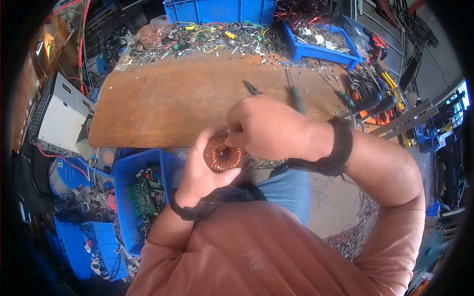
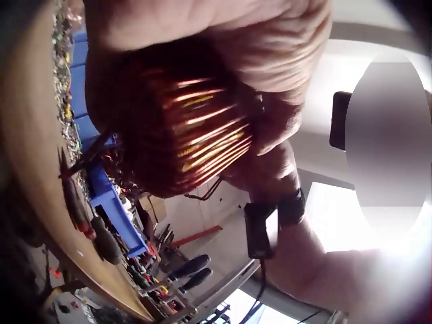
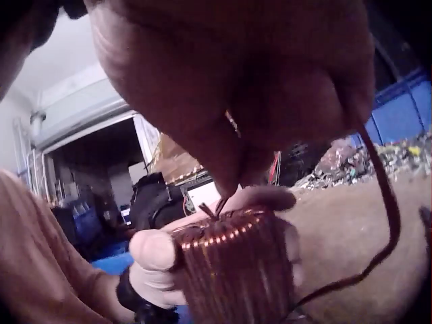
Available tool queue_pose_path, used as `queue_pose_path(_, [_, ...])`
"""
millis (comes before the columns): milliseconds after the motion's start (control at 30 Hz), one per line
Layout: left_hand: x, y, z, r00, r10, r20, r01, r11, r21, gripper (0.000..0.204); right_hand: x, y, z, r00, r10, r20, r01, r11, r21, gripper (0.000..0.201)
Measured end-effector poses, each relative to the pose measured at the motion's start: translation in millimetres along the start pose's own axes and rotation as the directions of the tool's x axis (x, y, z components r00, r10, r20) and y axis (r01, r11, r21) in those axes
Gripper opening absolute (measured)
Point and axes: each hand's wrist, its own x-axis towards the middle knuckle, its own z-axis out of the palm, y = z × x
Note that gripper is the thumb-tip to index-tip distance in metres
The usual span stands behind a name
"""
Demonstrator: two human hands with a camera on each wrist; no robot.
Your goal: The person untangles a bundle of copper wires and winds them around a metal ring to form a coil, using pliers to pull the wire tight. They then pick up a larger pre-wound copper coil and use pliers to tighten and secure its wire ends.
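A ring-shaped coil of copper wire point(image 1: 224, 157) sits in my left hand point(image 1: 195, 167), whose fingers and thumb grip it round the sides, close in front of the body. Over its top, my right hand point(image 1: 269, 129) has curled fingers and pinches copper wire at the coil's centre. In the right wrist view, a thick loose strand point(image 3: 391, 223) runs from the right hand in a wide bend down to the coil's lower side. Short wire ends point(image 3: 210, 210) poke up from the coil's top. The left wrist view shows the coil's ridged windings point(image 2: 202, 138) from the side.
Pliers point(image 1: 252, 88) and a green-handled screwdriver point(image 1: 296, 96) lie on the wooden table point(image 1: 163, 103). Small scrap point(image 1: 212, 42) is heaped along its far edge beside a blue tray point(image 1: 323, 54). More tools lie at right. A blue crate point(image 1: 121, 197) of circuit boards stands lower left.
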Motion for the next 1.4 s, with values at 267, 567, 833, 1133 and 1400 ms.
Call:
queue_pose_path(267, [-8.4,-7.9,-11.0,0.997,0.031,-0.073,-0.024,0.996,0.091,0.066,-9.5,6.5,-7.6,0.995,0.079,-0.068,-0.037,0.877,0.478,0.021])
queue_pose_path(567, [-16.6,-14.8,-17.0,0.974,-0.196,-0.118,0.188,0.98,-0.071,0.052,-20.0,39.3,12.5,0.99,0.139,-0.034,-0.038,0.487,0.873,0.022])
queue_pose_path(833, [-18.0,1.6,-7.1,0.985,-0.166,-0.04,0.171,0.972,0.161,0.055,-6.1,3.0,-8.1,0.986,-0.137,0.098,0.117,0.976,0.185,0.031])
queue_pose_path(1133, [-16.3,-28.6,-25.0,0.971,-0.237,-0.018,0.212,0.899,-0.384,0.056,-6.9,16.8,-22.7,0.931,0.288,-0.224,0.267,-0.118,0.956,0.048])
queue_pose_path(1400, [-18.1,-22.2,-27.1,0.97,-0.207,-0.131,0.108,0.842,-0.529,0.055,15.8,53.7,-0.6,0.872,0.17,-0.459,0.473,-0.534,0.701,0.046])
